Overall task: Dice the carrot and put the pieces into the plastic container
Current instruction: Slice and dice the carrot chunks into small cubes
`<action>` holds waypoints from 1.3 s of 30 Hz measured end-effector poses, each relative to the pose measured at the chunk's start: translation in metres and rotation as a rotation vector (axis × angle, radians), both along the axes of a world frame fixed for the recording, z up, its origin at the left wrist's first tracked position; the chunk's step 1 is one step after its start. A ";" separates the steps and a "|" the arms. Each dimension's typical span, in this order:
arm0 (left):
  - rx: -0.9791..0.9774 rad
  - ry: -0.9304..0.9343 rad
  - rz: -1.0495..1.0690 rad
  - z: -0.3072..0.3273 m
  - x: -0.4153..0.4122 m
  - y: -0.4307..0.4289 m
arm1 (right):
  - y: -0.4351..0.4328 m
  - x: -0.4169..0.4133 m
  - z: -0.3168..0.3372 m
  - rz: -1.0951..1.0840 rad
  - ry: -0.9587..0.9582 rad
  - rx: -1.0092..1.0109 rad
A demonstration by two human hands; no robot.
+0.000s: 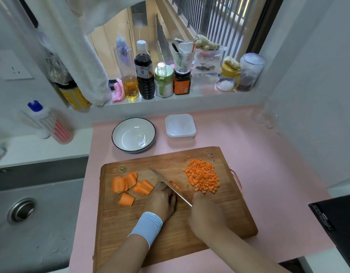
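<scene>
1. A heap of carrot dice (202,177) is seen on the right half of the cutting board (233,213); a few more dice lie beside the blade near the board's middle.
2. Several uncut carrot chunks (127,184) are gathered on the board's left half, so the dicing is judged to be somewhat over half done.
3. The knife (160,177) is held slantwise across the board's middle. Its handle is hidden inside the right hand (206,210), which is closed round it.
4. The left hand (161,200) is set on the board against the blade's left side with its fingers bent down. Whether carrot is pinched beneath them cannot be told.
5. The plastic container (180,127) is placed just beyond the board's far edge, toward its right. No carrot is seen in it, and it cannot be told whether a lid is on. The transfer is judged wholly undone.
6. A white bowl (133,135) is set beyond the board's far edge, toward its left.
7. Marks are stamped in the board's far right corner, and labels are borne by the bottles (143,71) on the sill well beyond the board. None of this writing can be read.
</scene>
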State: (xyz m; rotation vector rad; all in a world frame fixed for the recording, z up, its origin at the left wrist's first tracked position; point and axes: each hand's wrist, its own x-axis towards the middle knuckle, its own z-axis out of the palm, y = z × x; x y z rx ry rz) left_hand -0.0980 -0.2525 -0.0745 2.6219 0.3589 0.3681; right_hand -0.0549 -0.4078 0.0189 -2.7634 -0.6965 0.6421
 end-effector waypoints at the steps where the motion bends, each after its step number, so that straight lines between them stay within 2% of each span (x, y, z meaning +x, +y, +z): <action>1: -0.005 -0.008 0.000 0.000 0.000 0.000 | -0.003 -0.001 -0.001 0.006 0.000 0.003; 19: -0.052 -0.029 -0.001 -0.011 -0.002 0.003 | 0.022 0.019 -0.006 -0.033 0.172 -0.018; 30: -0.052 -0.047 -0.002 -0.010 -0.002 0.002 | 0.017 0.005 -0.004 -0.040 0.060 -0.002; 39: -0.047 -0.064 -0.007 -0.016 -0.003 0.004 | -0.004 0.000 0.000 0.011 0.083 -0.006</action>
